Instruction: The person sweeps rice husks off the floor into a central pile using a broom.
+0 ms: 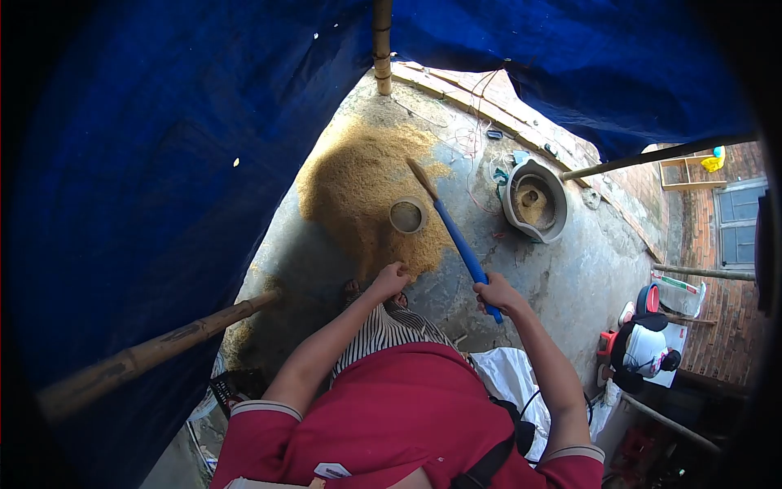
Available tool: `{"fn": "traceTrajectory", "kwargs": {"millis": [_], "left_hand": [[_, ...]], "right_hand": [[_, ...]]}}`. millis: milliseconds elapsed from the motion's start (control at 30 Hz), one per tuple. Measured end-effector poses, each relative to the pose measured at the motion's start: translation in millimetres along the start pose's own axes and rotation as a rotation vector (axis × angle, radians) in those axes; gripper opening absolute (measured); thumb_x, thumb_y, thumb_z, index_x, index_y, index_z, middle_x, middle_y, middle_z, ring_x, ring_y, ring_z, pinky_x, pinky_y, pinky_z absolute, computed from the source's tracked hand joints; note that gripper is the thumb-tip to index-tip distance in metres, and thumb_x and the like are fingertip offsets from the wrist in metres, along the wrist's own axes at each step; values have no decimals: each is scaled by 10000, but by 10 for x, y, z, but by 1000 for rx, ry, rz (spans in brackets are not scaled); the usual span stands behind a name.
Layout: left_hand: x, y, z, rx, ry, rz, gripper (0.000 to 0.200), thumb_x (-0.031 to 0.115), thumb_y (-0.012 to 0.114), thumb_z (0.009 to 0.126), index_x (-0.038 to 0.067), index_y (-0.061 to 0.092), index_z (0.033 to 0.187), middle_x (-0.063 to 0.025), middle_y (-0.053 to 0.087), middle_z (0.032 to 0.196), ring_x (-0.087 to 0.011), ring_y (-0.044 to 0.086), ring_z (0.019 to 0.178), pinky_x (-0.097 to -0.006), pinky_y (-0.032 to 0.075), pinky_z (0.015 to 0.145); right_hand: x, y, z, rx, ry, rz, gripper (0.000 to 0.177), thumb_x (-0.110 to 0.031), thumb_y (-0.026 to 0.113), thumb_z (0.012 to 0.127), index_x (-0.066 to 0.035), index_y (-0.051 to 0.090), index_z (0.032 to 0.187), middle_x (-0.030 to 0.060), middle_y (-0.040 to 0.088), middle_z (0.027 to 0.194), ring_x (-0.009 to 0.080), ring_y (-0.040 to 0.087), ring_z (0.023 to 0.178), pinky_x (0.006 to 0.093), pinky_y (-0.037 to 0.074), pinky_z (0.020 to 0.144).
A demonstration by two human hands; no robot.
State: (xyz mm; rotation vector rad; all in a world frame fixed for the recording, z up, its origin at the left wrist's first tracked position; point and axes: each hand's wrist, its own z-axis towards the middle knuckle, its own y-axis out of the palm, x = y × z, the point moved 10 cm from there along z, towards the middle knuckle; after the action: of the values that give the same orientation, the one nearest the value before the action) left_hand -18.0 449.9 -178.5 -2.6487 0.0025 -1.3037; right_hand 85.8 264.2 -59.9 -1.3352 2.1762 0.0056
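Note:
My right hand (pixel 494 294) is closed round the lower end of a long blue-handled stick (pixel 462 240). Its tan, tapered far end points away from me, over the edge of a heap of yellowish-brown, sawdust-like grain (pixel 352 175). My left hand (pixel 389 280) is low at the near edge of the heap, fingers curled together; whatever they may hold is hidden. A small round container (pixel 406 216) rests on the heap between the hands and the stick's tip, with greyish contents.
A large grey tub (pixel 511 210) with brown material inside stands on the concrete floor to the right. Bamboo poles (pixel 163 350) and a blue tarp (pixel 147 163) frame the left. White sacking (pixel 505 371) lies beside me. Another person (pixel 646 349) is at the far right.

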Motion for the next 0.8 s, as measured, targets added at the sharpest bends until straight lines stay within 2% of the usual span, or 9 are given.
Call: {"fn": "traceTrajectory", "kwargs": {"millis": [33, 100, 133, 200, 367, 600, 800], "left_hand": [[3, -53, 15, -1, 0, -9, 382, 161, 522, 751, -7, 494, 1093, -159, 566, 1007, -231, 554, 919, -304, 433, 779], [44, -186, 50, 4, 10, -21, 399, 173, 529, 740, -9, 495, 1093, -158, 564, 1007, -240, 555, 916, -315, 434, 784], [22, -236, 48, -16, -9, 12, 396, 177, 530, 739, -5, 497, 1089, -158, 563, 1013, -243, 552, 924, -318, 433, 792], [-40, -327, 35, -39, -29, 48, 393, 180, 532, 739, -2, 500, 1085, -158, 561, 1018, -245, 550, 933, -321, 432, 800], [-128, -498, -3, -9, -38, 139, 399, 199, 546, 732, 2, 503, 1076, -155, 567, 1003, -257, 548, 934, -328, 428, 811], [-211, -453, 3, -55, -20, 167, 401, 202, 546, 733, 1, 502, 1077, -155, 568, 1000, -259, 551, 920, -335, 431, 797], [-171, -640, -130, -1, 19, 137, 382, 173, 543, 737, -7, 509, 1072, -147, 585, 934, -226, 566, 874, -304, 440, 758]], "right_hand": [[14, 4, 10, 5, 1, 1, 161, -94, 480, 777, 22, 407, 860, 63, 455, 596, 135, 471, 420, 270, 389, 351], [176, 87, 30, -35, 146, 332, 128, -68, 464, 783, 49, 425, 819, 83, 475, 584, 150, 488, 443, 291, 407, 380], [196, 137, 67, -32, 142, 331, 128, -68, 464, 783, 49, 425, 819, 83, 475, 584, 150, 488, 443, 291, 407, 380], [367, 386, 113, -86, 245, 572, 123, -74, 452, 814, 7, 377, 869, 62, 438, 586, 122, 446, 440, 251, 380, 358], [83, 840, -36, -86, 186, 486, 138, -81, 461, 812, 8, 381, 881, 68, 450, 598, 121, 458, 447, 254, 391, 367], [-602, 813, 182, -58, -31, 302, 175, -84, 473, 796, 20, 395, 912, 70, 465, 611, 126, 468, 444, 260, 399, 376], [-1064, 752, 532, 1, -166, 236, 347, -84, 490, 773, 40, 381, 1078, 61, 472, 622, 124, 471, 448, 259, 406, 386]]}}
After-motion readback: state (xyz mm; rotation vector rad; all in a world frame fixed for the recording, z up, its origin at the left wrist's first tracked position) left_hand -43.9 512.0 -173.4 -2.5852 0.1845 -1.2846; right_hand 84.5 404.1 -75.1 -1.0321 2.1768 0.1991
